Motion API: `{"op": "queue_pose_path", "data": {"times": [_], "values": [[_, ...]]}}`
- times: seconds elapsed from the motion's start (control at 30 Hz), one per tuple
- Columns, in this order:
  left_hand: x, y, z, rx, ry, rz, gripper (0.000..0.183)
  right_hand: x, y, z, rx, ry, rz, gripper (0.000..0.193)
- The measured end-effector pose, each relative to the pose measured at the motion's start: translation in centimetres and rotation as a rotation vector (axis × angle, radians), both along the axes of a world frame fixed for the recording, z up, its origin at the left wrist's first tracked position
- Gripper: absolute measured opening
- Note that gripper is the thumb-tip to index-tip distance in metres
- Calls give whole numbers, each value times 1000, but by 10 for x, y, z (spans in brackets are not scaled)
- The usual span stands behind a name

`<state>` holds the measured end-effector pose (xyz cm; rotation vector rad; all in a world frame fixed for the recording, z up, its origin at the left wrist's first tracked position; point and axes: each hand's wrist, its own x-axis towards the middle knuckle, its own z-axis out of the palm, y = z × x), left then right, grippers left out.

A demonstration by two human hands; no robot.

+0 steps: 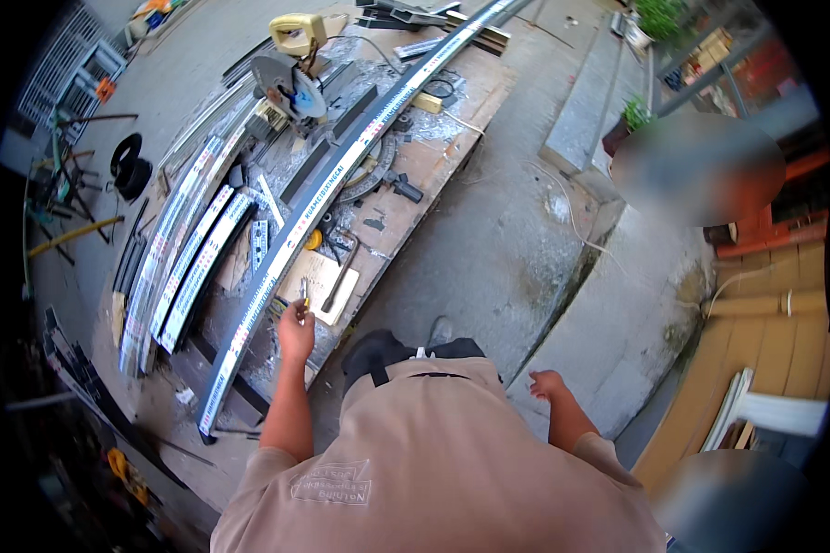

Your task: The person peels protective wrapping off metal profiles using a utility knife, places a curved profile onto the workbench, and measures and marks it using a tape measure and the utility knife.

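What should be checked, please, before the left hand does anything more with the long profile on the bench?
1. Left hand holds a small tool: ok; its kind, cannot tell.
2. Right hand free, away from the bench: ok.
3. Long profile lying across the bench: ok.
4. Chop saw blade away from both hands: ok.
5. Hammer beside the left hand, within reach: ok.
6. Saw running: cannot tell.

I see a chop saw (290, 88) at the far end of the worktop (433, 157), a hammer (341, 276) lying nearer, coiled black hose (129, 166) on the ground, potted plants (659, 18) beyond.
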<state>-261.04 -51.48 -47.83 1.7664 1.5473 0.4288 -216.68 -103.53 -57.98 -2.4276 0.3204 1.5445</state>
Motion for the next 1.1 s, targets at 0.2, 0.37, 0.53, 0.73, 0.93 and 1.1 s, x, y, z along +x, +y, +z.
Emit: {"op": "queue_pose_path", "data": {"times": [0.2,0.37,0.53,0.73,0.93,1.1], "values": [[27,31,38,120,267,125,55,146,112,-6,209,-214,269,34],[66,86,28,162,267,245,60,163,221,37,342,-210,103,33],[68,117,-4,164,423,311,72,153,282,33,269,116,434,30],[63,125,-22,122,305,339,65,154,392,40,125,115,802,29],[67,90,-22,179,381,380,76,162,491,32,386,26,894,39],[53,4,-8,105,391,587,70,101,579,48,484,-99,1552,44]]}}
